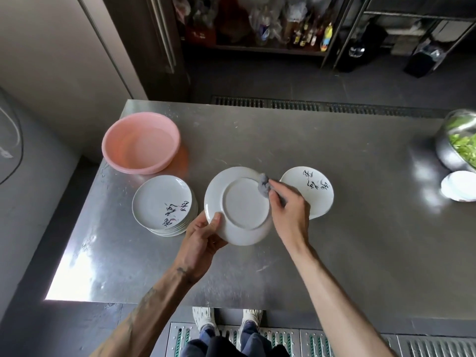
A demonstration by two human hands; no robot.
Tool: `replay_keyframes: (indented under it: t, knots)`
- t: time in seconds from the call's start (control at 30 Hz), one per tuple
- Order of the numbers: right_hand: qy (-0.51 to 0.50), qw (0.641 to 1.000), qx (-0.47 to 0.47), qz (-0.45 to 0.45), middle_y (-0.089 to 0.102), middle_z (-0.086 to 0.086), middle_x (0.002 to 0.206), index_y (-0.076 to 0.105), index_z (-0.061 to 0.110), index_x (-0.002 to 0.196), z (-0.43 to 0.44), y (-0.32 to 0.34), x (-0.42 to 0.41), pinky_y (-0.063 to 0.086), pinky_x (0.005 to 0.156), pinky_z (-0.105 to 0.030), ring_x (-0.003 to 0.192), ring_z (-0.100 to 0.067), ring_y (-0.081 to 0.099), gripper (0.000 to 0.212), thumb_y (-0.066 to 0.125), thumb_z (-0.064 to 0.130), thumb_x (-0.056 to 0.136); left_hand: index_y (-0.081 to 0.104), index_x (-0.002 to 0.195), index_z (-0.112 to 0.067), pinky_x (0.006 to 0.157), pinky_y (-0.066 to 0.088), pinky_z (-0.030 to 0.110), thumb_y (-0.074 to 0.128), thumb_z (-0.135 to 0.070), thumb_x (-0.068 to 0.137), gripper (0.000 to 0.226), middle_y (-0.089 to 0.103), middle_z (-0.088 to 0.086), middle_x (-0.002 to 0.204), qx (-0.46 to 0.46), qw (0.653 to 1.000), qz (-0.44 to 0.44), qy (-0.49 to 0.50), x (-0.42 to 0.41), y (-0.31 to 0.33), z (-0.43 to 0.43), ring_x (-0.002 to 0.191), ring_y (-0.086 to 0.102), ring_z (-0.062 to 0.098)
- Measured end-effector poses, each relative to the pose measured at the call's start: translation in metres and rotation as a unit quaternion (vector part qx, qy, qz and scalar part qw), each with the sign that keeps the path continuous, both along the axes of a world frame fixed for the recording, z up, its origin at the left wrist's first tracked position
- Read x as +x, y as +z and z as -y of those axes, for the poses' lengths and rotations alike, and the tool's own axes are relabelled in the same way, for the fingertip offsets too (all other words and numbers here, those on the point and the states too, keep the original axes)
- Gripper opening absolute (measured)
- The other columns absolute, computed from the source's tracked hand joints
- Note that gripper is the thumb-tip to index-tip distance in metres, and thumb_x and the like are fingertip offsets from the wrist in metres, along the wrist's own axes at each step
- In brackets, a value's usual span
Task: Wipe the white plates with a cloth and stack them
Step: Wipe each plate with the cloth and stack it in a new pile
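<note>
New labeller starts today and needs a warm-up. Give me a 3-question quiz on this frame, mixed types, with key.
1. True or false: the left hand grips the held plate with its underside facing the camera.
2. On which side of the held plate does the lone face-up plate lie? A) the person's left B) the person's right C) underneath it
3. What does the right hand hold against the held plate, near its far rim?

Key: 1 true. 2 B. 3 a grey cloth.
</note>
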State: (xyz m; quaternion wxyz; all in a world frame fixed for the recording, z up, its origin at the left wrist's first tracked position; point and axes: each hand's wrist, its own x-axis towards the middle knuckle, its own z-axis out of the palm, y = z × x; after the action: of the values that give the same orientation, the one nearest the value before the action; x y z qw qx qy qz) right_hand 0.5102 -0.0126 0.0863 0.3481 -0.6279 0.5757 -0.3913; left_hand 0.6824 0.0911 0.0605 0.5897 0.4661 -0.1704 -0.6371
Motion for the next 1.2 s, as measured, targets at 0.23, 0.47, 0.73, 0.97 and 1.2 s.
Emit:
replay_keyframes:
  t: [0.23, 0.47, 0.73, 0.97, 1.2]
  knots:
    - [0.220, 0.959, -0.134, -0.115, 0.067, 0.005, 0.130, 0.077, 0.019, 0.118, 0.005, 0.021, 0.040, 0.047, 0.102, -0.021, 0.115, -0.012, 0.064, 0.029, 0.065, 0.006, 0.094, 0.066, 0.130, -0.009, 0.095, 0.057, 0.050, 0.062, -0.030, 0.099, 0.038, 0.069, 0.015, 0.124, 0.006, 0.996, 0.037, -0.080, 0.003, -0.001, -0.002, 0.111, 0.064, 0.027]
    - [0.224, 0.957, -0.145, -0.118, 0.067, 0.003, 0.130, 0.076, 0.016, 0.119, 0.003, 0.021, 0.037, 0.044, 0.103, -0.017, 0.115, -0.013, 0.064, 0.029, 0.065, 0.005, 0.094, 0.066, 0.130, -0.011, 0.097, 0.056, 0.047, 0.062, -0.030, 0.099, 0.036, 0.069, 0.013, 0.122, -0.008, 0.994, 0.054, -0.095, 0.000, 0.002, -0.001, 0.109, 0.065, 0.023]
    - [0.039, 0.986, 0.145, -0.066, 0.069, 0.007, 0.069, 0.072, 0.020, 0.086, 0.043, 0.005, -0.026, 0.046, 0.067, -0.030, 0.065, -0.016, 0.061, 0.016, 0.060, 0.026, 0.095, 0.073, 0.121, -0.017, 0.083, 0.056, 0.032, 0.062, -0.031, 0.100, 0.027, 0.072, 0.006, 0.103, -0.049, 0.963, 0.219, -0.151, 0.000, -0.002, 0.011, 0.095, 0.065, 0.013]
    - [0.004, 0.957, 0.287, 0.046, 0.069, -0.012, 0.077, 0.076, 0.005, 0.086, 0.072, 0.010, -0.069, 0.059, 0.075, -0.027, 0.068, -0.013, 0.063, 0.037, 0.081, 0.040, 0.074, 0.061, 0.097, -0.023, 0.058, 0.035, 0.033, 0.051, -0.043, 0.106, 0.024, 0.046, 0.003, 0.067, -0.158, 0.796, 0.536, -0.233, -0.014, -0.007, 0.042, 0.060, 0.042, 0.023]
    - [-0.026, 0.951, 0.305, 0.048, 0.064, -0.004, 0.071, 0.075, 0.003, 0.077, 0.096, 0.003, -0.108, 0.053, 0.076, -0.034, 0.067, -0.018, 0.055, 0.011, 0.085, 0.008, 0.073, 0.054, 0.127, -0.043, 0.062, 0.042, 0.031, 0.049, -0.044, 0.107, 0.020, 0.058, -0.005, 0.077, -0.205, 0.694, 0.638, -0.264, -0.037, -0.014, 0.079, 0.067, 0.048, 0.021]
